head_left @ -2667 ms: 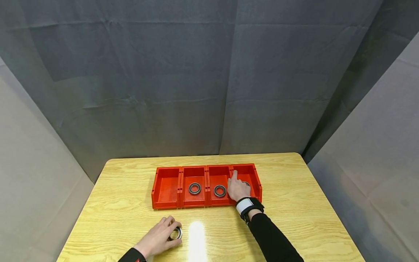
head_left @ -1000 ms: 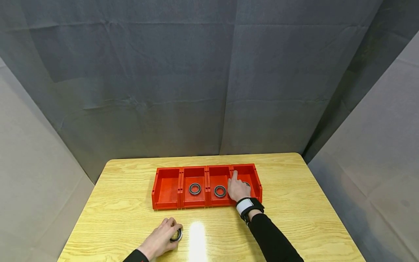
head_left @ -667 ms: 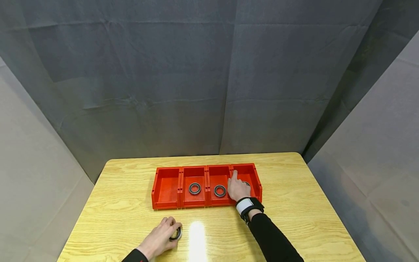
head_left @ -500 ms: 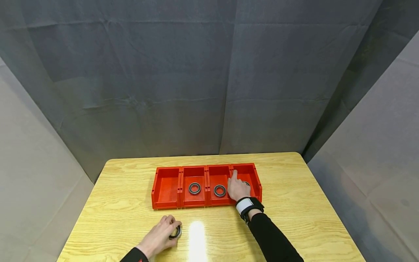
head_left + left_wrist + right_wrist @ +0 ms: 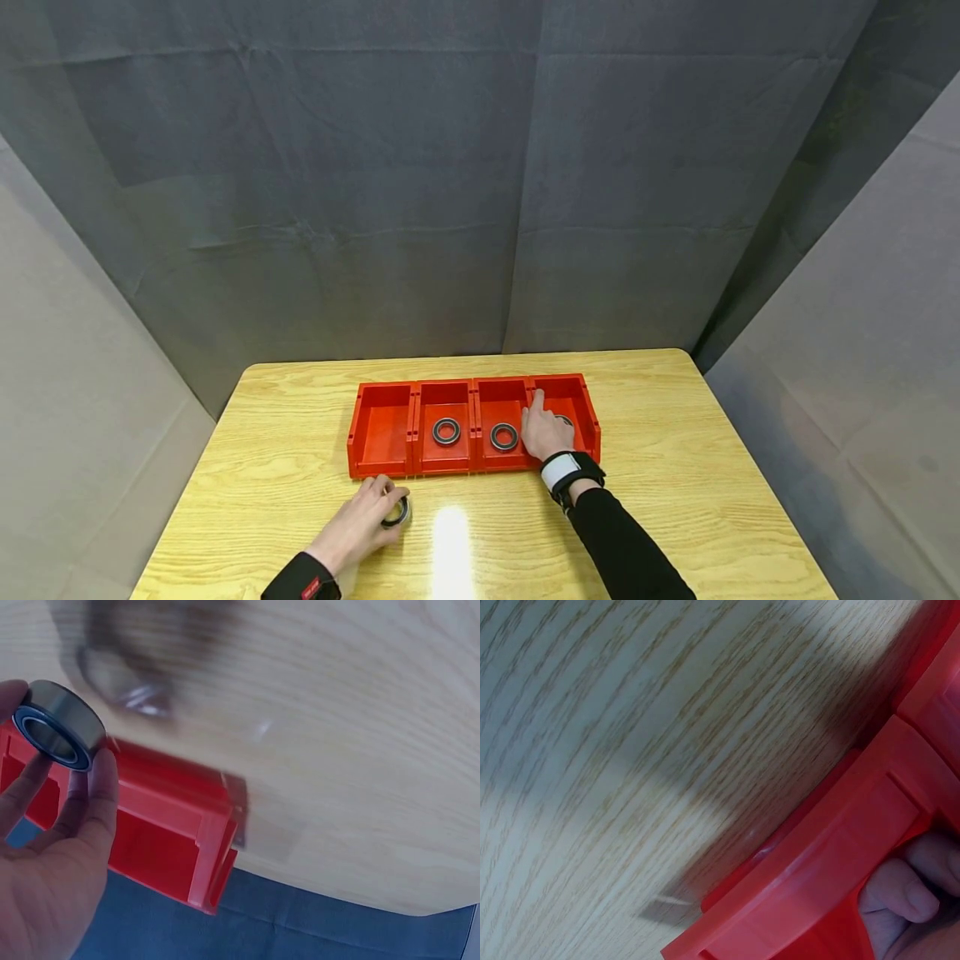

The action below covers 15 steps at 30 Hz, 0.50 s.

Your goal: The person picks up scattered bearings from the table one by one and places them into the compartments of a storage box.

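My left hand [image 5: 358,523] pinches a ball bearing [image 5: 60,726], a steel ring with a dark seal, above the table in front of the bins. The left wrist view shows its thumb and fingertips on the ring's rim. At the row of red bins [image 5: 381,429], my right hand [image 5: 547,429] grips the divider between the two rightmost bins. Its index finger lies along the divider, and curled fingers [image 5: 900,889] show inside the end bin in the right wrist view. One bearing [image 5: 446,432] lies in the second bin, another bearing [image 5: 504,437] in the third. The right hand partly hides a bearing [image 5: 564,420] in the rightmost bin.
The bins stand on a light wood-grain table [image 5: 660,500] with rounded far corners. A grey curtain [image 5: 375,208] hangs behind it, and pale panels [image 5: 862,400] flank both sides. Red bin walls form low edges around each compartment.
My left hand has moved forward and slightly left with the bearing, closer to the bins. Earlier it turned the bearing a little between its fingers. The right hand and bins have stayed put.
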Motion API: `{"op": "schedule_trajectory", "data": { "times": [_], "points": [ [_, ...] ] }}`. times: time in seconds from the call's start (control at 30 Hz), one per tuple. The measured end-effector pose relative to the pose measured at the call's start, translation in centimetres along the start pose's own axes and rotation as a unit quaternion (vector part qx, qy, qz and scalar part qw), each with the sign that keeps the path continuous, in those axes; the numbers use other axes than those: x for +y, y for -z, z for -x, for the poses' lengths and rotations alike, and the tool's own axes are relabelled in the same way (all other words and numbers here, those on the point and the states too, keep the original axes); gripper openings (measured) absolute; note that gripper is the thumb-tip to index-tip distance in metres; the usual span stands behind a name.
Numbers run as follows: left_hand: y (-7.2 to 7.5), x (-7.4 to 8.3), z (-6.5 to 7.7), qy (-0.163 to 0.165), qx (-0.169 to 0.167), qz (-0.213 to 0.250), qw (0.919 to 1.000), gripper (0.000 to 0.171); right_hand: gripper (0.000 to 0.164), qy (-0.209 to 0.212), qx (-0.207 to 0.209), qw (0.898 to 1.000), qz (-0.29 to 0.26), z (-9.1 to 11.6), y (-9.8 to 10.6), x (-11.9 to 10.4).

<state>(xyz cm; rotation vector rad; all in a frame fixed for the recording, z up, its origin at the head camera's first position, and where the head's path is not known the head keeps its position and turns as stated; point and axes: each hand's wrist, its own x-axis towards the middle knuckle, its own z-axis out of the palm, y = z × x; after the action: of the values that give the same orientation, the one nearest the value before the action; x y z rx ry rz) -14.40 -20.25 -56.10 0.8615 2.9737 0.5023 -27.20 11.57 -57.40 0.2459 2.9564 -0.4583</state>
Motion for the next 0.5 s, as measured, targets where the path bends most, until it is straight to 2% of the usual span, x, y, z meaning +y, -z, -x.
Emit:
{"op": "schedule_trajectory", "data": {
  "times": [0.23,0.5],
  "points": [
    [0.9,-0.4,-0.7,0.015,0.008,-0.018,0.9997,0.047,0.058,-0.002,-0.004,1.0,-0.003,0.0,-0.1,0.0],
    [2.1,-1.1,-1.5,0.035,0.025,-0.003,0.9991,0.047,0.058,0.001,-0.004,1.0,-0.002,0.1,0.1,0.0]
  ]
}}
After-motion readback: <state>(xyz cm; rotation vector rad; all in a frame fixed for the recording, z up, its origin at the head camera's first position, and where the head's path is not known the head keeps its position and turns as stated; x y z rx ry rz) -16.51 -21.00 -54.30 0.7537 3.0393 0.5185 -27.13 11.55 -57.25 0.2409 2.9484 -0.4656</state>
